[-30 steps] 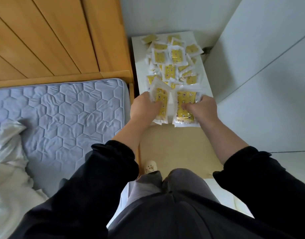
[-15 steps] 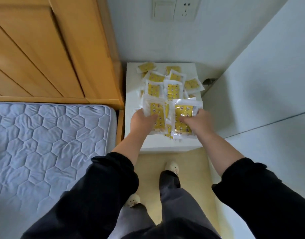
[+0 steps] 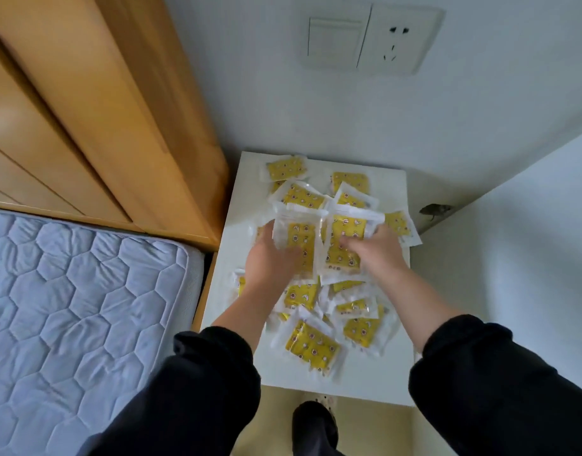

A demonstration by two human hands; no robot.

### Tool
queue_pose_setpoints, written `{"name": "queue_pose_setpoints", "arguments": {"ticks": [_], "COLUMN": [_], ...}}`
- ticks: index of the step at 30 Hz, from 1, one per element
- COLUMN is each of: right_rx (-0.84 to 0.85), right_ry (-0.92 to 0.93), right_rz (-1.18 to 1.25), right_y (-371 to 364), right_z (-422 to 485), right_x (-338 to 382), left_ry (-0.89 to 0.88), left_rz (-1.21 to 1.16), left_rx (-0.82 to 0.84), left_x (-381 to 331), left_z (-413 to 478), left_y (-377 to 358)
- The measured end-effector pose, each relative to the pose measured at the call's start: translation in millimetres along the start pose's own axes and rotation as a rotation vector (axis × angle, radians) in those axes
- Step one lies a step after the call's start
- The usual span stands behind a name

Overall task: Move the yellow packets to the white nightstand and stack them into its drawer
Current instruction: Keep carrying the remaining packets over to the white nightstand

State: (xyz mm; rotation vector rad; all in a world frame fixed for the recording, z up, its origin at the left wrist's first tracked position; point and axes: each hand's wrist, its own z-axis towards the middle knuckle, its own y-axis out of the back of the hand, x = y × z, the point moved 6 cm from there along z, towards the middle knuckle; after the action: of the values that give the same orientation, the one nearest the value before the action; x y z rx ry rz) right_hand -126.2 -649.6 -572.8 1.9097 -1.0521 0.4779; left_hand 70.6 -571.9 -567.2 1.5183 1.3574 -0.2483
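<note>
Head cam: left fingers (image 3: 291, 255) & right fingers (image 3: 353, 244) each gripped a packet bundle (image 3: 345, 225), carried from nightstand (image 3: 365, 383) front edge to over its mid, above loose packets (image 3: 311, 347); drawer stacking not begun.

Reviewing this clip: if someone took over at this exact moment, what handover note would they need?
Left hand: grips the left-hand packets above the white nightstand.
Right hand: grips the right-hand packets beside them.
Loose packets: many, scattered and overlapping across the nightstand top.
Done: the yellow packets in view are at the nightstand.
Left: stack them all into the drawer, which is not in view, so I cannot tell whether it is open.
</note>
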Motion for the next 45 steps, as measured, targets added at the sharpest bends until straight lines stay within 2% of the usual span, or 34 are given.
{"name": "queue_pose_setpoints", "arguments": {"ticks": [2, 5, 9, 18, 28, 36, 38, 41, 45], "right_rx": [0.000, -0.073, -0.002, -0.056, -0.105, -0.129, -0.129, -0.142, -0.123], "right_ry": [0.091, 0.244, 0.327, 0.409, 0.422, 0.415, 0.426, 0.336, 0.051], "right_rz": [-0.131, -0.511, -0.638, -0.563, -0.526, -0.492, -0.411, -0.184, 0.048], "right_y": [-10, -23, -39, -33, -31, -61, -74, -91, -109], "right_z": [14, 18, 17, -2, -65, -175, -203, -230, -224], "right_x": [2, -3, -16, -15, -20, -65, -78, -108, -171], "left_ry": [-0.131, -0.240, -0.283, -0.282, -0.416, -0.483, -0.485, -0.444, -0.411], "left_rz": [0.272, 0.679, 0.837, 0.882, 0.852, 0.765, 0.732, 0.573, 0.411], "left_rx": [-0.019, 0.066, 0.104, 0.068, 0.039, 0.101, 0.136, 0.192, 0.241], "left_x": [1, 12, 23, 25, 20, 83, 107, 143, 183], "left_z": [8, 17, 20, 2, -47, -135, -156, -176, -183], "left_y": [-8, -31, -46, -34, -13, 18, 23, 27, 12]}}
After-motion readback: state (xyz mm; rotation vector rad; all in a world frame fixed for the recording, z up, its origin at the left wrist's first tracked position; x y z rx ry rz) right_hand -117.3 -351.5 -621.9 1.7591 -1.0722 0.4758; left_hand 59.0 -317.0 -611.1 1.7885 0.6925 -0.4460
